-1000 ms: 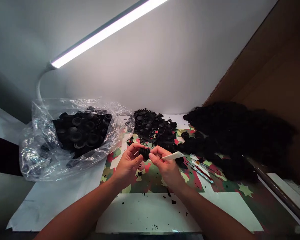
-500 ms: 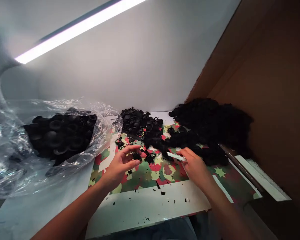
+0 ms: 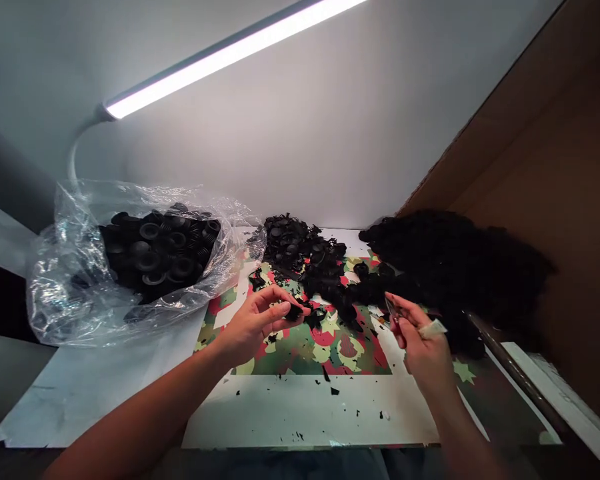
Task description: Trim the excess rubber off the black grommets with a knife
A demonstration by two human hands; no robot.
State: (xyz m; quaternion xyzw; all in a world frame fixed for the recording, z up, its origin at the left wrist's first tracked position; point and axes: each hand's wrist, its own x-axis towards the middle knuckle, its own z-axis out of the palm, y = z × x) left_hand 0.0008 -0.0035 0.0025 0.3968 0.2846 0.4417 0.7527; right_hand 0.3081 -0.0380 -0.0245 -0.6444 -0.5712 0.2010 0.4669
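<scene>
My left hand [image 3: 260, 320] is closed in a pinch around a small black rubber part [image 3: 293, 312], held over the patterned sheet [image 3: 280, 363]. Its fingers hide some of the part. To the right, my right hand [image 3: 420, 337] grips a slim tool with a whitish end [image 3: 434, 328] sticking out behind the thumb and a thin, dark tip [image 3: 391, 310] at the fingertips. I cannot make out its exact kind. Just beyond both hands lies a heap of black rubber scraps [image 3: 295, 243], with more black pieces [image 3: 343, 293] trailing toward the right.
A clear plastic bag [image 3: 80, 287] at the left holds many ribbed black rubber parts [image 3: 165, 250]. A large black pile [image 3: 460, 257] leans by the cardboard wall [image 3: 545, 167]. Below it lie a dark rod [image 3: 515, 377] and a white strip [image 3: 555, 393]. A lamp [image 3: 230, 60] shines overhead.
My left fingers have closed more tightly on the black part. The right hand has moved away to the right, and the tool has turned so its white end points back right. The view has shifted.
</scene>
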